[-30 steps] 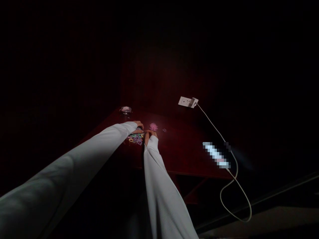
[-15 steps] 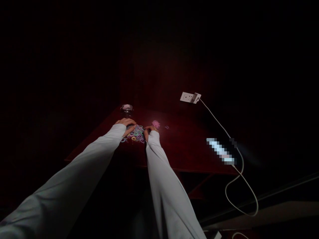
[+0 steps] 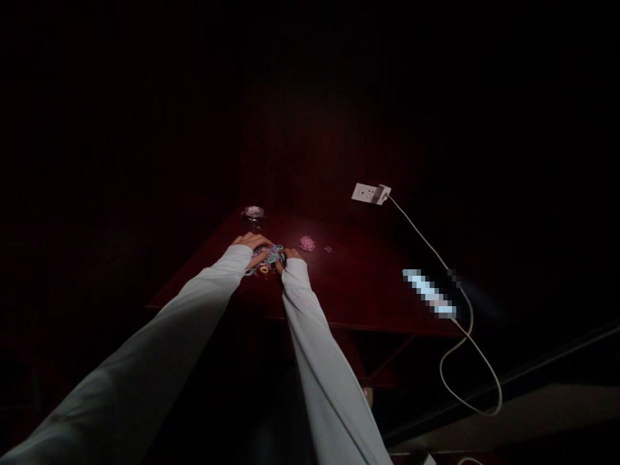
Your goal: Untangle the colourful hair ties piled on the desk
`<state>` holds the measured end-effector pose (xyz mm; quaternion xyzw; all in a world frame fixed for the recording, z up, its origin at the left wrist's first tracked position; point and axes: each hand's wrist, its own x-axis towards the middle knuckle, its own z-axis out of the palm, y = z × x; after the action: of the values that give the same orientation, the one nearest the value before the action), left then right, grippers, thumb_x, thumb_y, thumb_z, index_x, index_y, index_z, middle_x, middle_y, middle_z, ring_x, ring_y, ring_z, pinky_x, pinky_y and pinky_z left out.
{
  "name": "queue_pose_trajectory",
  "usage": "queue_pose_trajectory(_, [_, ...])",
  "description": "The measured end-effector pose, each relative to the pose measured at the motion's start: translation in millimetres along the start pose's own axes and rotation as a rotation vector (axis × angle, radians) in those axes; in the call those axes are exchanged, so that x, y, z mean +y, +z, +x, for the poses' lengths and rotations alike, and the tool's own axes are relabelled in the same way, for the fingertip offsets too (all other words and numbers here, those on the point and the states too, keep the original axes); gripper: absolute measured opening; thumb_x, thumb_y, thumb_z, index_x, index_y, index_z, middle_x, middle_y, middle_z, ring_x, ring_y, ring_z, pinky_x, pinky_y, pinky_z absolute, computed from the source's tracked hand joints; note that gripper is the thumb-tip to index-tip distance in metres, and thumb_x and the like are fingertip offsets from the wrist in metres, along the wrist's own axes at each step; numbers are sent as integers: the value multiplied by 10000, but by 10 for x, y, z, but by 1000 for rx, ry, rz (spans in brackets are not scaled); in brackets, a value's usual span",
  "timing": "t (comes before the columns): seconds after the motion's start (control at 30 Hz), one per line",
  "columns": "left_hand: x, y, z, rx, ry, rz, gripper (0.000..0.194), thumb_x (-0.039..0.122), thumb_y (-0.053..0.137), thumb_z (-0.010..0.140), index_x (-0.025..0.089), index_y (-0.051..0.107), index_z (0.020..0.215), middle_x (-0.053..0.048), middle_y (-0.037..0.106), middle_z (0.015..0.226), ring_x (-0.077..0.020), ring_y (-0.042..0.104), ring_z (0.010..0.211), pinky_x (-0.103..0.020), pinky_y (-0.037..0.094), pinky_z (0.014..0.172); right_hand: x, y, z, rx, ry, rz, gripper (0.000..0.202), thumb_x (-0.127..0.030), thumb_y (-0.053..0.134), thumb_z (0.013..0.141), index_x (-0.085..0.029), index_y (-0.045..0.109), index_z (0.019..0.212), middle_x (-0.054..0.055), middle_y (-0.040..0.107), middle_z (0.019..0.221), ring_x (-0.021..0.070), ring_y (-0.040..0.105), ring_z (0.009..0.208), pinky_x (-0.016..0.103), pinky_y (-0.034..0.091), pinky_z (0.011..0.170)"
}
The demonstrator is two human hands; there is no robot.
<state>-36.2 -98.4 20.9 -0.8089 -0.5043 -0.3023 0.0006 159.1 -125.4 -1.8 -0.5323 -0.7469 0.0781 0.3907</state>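
Observation:
A bunched pile of small coloured hair ties (image 3: 274, 253) lies on the dark red table between my two hands. My left hand (image 3: 254, 243) cups its left side, fingers stretched along the back and thumb apart in front. At the right side, my right hand (image 3: 291, 254) has curled fingers and thumb closed on some of the hair ties, a green one showing between them. Its fingertips are partly hidden. A round heap of pink hair ties (image 3: 307, 243) sits just beyond the right hand, with a tiny purplish cluster (image 3: 328, 249) beside it.
A clear jar (image 3: 253, 216) with something pink on top stands behind my left hand. On the wall is a white socket (image 3: 371, 193) with a plugged charger. Its white cable (image 3: 420, 230) runs to a blurred bright device (image 3: 429, 292) at the table's right. The surroundings are very dark.
My hands have drawn closer together, squeezing the spread hair ties into a tighter, higher bunch. The right hand has come away from the pink heap. The view has shifted slightly.

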Motion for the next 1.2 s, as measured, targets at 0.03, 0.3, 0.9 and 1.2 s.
queue_pose_trajectory(0.03, [-1,-6,4,-4,9,-3,289,333,579,989,292,775,1197,-46,772,1276,-298,623,1223,-428,448,1028,2,12,13,8,-6,18,246,-233,643,934,-201,748,1155,83,714,1102,215,666,1004,305,542,947])
queue_pose_trajectory(0.3, [-98,45,-48,-48,154,-104,380,490,611,989,318,754,1296,-31,753,1345,-281,626,1215,-412,470,1054,79,62,88,69,93,255,130,-310,696,897,-220,767,959,23,766,918,165,689,803,267,582,797])
queue_pose_trajectory(0.9, [-121,-32,7,26,123,-229,362,456,567,1004,227,749,1218,-66,792,1167,-246,721,1089,-341,548,1012,156,87,152,156,232,411,246,-292,700,866,-202,766,1085,51,793,1002,179,730,862,285,616,855])
queue_pose_trajectory(1.2, [-78,-53,1,22,84,-91,321,402,528,1034,280,787,1180,-39,797,1224,-261,659,1157,-388,493,1020,161,109,157,100,146,428,272,-222,646,829,-232,779,1066,28,818,1036,160,766,867,253,629,811])
